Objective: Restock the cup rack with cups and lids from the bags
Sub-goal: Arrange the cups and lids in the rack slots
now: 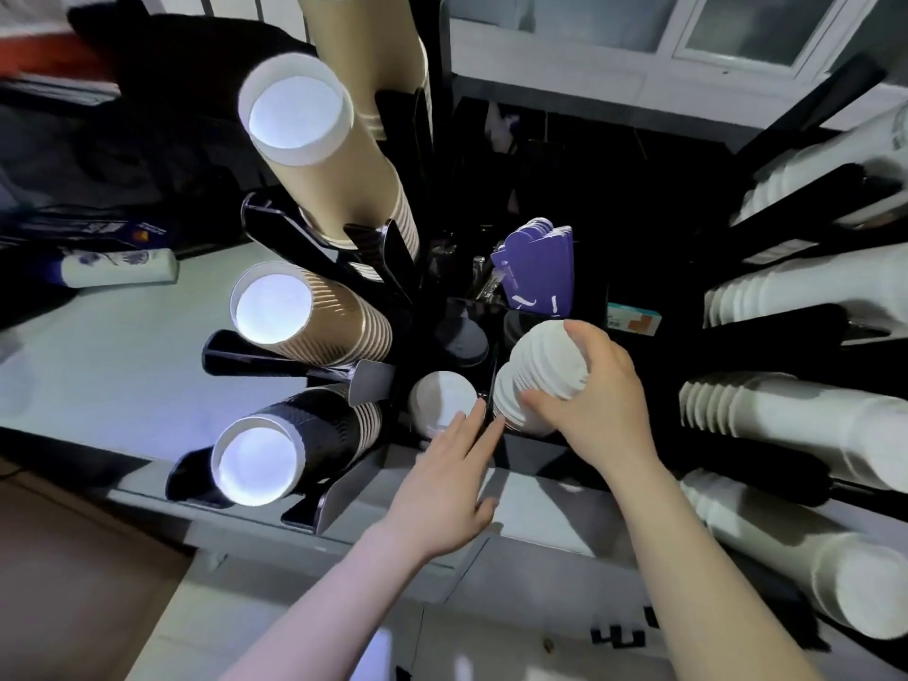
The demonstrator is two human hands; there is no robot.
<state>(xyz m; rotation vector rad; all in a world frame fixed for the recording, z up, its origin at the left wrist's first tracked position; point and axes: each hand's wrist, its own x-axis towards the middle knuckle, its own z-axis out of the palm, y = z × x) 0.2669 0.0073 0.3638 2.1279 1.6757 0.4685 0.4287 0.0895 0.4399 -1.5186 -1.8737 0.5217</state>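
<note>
Black cup rack (304,356) fills the centre-left of the frame, three sloped arms of stacked cups: kraft stack (314,154) upper left, ribbed brown stack (314,317) below it, black stack (295,439) lowest. White cup stacks (806,420) lie in rows down the right edge. Purple sleeves (538,267) stand in the centre compartment, above your hands. You're on the lid step: your right hand (597,385) grips a stack of white lids (540,366), fingers and thumb curled round it, held over the lid well just right of centre. Your left hand (447,479) is flat and holding nothing, fingers straight, tips at the black divider beside another white lid pile (444,403) already seated in the next well. No bags in view. Next move probably calls for lowering the stack straight down into its well; keep it square so the lids don't fan out, and use the left fingers to steady the divider or the stack
</note>
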